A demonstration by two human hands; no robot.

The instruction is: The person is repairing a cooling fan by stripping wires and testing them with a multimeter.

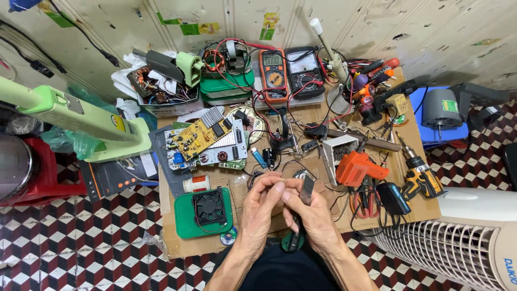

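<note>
Both my hands meet over the front middle of a cluttered low workbench (177, 240). My left hand (259, 210) has its fingers curled, its thumb and fingertips touching the right hand's fingertips. My right hand (312, 215) pinches a small flat grey metal part (307, 189) that stands upright between its fingers. A dark green-handled tool (293, 237) lies under my right wrist; whether the hand grips it I cannot tell. Thin black wires run across the bench just beyond my fingers.
A green tray with a small black fan (209, 207) lies left of my hands, circuit boards (207, 141) behind it. An orange soldering gun (356, 167), a yellow cordless drill (421, 178) and red-handled pliers (366, 205) sit right. Two multimeters (291, 73) stand at the back. A white fan grille (458, 245) is at right.
</note>
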